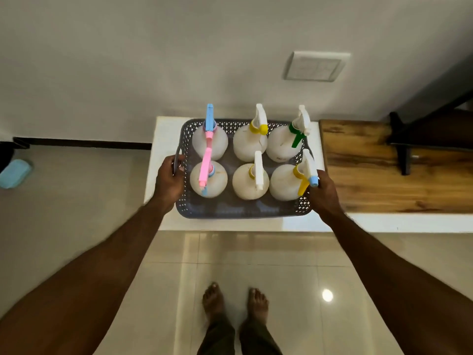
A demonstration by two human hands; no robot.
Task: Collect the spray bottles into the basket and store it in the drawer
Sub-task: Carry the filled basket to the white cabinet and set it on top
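Note:
A grey perforated basket point(240, 210) rests on a white ledge point(163, 139). Several white spray bottles stand upright inside it in two rows. The far row has a blue-and-pink-topped bottle point(211, 142), a yellow-collared one point(249, 147) and a green-triggered one point(282, 146). The near row has a pink-topped bottle point(208, 179), a white-topped one point(249, 183) and a yellow-triggered one point(284, 183). My left hand point(169, 181) is closed around the basket's left handle. My right hand point(325, 192) grips the basket's right side, its fingers hidden behind the rim.
A wooden top point(384, 165) adjoins the ledge on the right, with a dark stand point(404, 139) on it. A wall switch plate point(316, 65) is above. A light blue object point(15, 172) lies on the floor at far left. My bare feet point(235, 303) stand on glossy tiles.

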